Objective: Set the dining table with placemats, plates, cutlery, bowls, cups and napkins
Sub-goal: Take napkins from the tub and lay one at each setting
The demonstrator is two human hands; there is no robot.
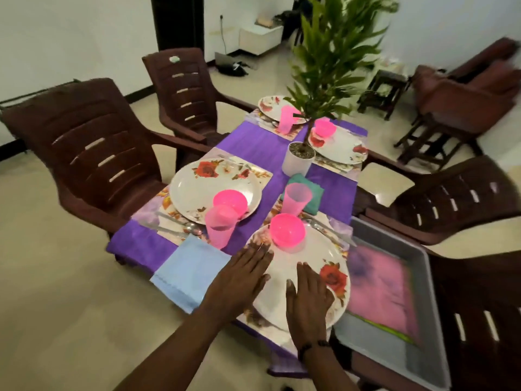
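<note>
My left hand (242,280) and right hand (307,297) lie flat, fingers straight, on the near plate (313,258) at the desk's (253,148) near edge. A blue napkin (189,272) overhangs the left edge; a grey bin (423,277) crowds the right. Beyond stand a pink bowl (287,230) and cups.

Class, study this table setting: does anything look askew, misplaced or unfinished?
Yes. The light blue napkin lies skewed, hanging over the table's near edge. The teal napkin is half under a pink cup near the plant pot. The far settings show no napkins. Nothing is spilled or broken.
</note>
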